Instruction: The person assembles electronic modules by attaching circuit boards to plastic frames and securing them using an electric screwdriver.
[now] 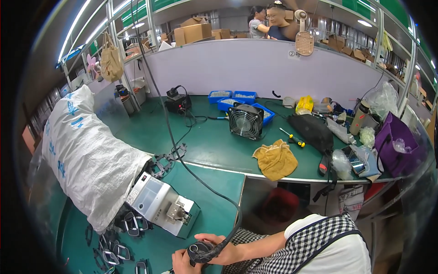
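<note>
My right hand (222,249) is wrapped round a black corded electric screwdriver (199,251), whose ringed top end points up. Its thick black cable loops up from the tool toward the ceiling. Against the tool's left side, my left hand (181,262) is closed with curled fingers; what it grips is hidden at the lower edge. Just beyond the hands stands a white and grey machine (157,205) with a metal fixture (179,213) on its near right end. Several black frame-shaped parts (109,255) lie loosely to the left of my hands.
A big white woven sack (86,150) lies at left, black parts (169,160) by its mouth. On the far bench are a fan (246,121), blue bins (221,94), a brown cloth (275,160), a screwdriver (292,137) and a purple bag (396,144). People (273,25) are beyond the partition.
</note>
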`<state>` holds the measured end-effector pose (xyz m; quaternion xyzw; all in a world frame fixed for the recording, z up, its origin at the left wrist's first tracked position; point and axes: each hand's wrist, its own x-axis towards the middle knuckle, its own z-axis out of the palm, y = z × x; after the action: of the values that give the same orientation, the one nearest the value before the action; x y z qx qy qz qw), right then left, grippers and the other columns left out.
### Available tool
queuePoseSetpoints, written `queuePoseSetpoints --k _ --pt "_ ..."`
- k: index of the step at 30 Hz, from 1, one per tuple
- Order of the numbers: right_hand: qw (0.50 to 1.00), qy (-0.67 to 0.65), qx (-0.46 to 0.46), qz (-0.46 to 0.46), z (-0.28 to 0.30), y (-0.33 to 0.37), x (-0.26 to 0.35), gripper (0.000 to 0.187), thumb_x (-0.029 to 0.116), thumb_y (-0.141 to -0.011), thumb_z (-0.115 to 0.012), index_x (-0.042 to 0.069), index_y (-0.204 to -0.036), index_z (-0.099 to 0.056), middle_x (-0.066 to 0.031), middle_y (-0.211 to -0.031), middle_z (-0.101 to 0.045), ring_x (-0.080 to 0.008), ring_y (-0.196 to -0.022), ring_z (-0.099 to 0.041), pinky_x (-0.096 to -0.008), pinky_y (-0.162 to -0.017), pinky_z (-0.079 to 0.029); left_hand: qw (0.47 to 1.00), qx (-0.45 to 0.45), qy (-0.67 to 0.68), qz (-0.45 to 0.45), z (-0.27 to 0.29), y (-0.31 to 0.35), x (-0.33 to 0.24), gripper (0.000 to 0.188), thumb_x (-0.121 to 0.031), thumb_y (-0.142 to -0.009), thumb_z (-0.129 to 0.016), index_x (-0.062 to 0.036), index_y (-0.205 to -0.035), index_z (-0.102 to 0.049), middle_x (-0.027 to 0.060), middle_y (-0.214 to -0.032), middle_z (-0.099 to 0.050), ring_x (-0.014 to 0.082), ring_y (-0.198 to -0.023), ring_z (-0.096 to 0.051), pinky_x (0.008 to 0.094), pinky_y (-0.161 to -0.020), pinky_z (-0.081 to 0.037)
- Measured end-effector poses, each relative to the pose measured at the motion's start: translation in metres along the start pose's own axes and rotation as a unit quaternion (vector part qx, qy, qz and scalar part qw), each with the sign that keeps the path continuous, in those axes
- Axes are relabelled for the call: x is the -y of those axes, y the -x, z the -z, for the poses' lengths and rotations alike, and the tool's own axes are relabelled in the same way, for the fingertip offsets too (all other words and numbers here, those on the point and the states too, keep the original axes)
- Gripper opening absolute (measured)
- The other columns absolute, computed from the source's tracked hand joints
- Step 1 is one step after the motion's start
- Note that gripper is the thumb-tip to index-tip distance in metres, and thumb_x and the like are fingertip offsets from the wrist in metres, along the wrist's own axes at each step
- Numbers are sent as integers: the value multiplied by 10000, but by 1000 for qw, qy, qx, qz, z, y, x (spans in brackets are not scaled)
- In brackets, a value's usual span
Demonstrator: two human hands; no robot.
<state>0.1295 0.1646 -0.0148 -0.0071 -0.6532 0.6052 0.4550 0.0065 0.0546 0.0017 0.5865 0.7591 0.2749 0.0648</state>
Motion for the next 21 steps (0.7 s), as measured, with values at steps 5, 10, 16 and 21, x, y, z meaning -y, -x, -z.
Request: queuePoseSetpoints --k 5,10,16,21 --pt "999 24 -2 29 1 -3 -1 676 48 -706 -697 -25 -1253 -306 -74 -846 -570 -132 -714 -541 -238 -620 -419 1000 -4 -13 -6 0 -1 0 309 -169 -640 -685 12 -857 -558 186 -913 -506 372 -864 -460 422 -749 -394" --pt "999 37 2 35 -1 -2 -1 672 47 -706 -696 -21 -1251 -308 -74 -842 -566 -128 -709 -534 -241 -617 -418 1000 8 -12 -1 1 0 2 331 -180 -642 -687 17 -873 -556 195 -941 -511 380 -879 -460 429 -766 -391" --pt "1000 -11 -9 -28 -2 6 -2 674 8 -673 -682 -23 -1249 -332 -96 -986 -545 -137 -789 -553 -246 -681 -435 1000 -2 -7 -14 -1 4 1 316 -184 -641 -688 22 -830 -540 195 -906 -492 381 -857 -449 434 -738 -392" --pt "999 45 -5 5 3 0 5 689 54 -698 -700 -10 -1256 -302 -64 -835 -569 -130 -690 -542 -244 -613 -427 1000 -3 -6 -11 -2 2 0 295 -178 -643 -686 20 -796 -531 192 -882 -480 382 -839 -445 441 -726 -387"
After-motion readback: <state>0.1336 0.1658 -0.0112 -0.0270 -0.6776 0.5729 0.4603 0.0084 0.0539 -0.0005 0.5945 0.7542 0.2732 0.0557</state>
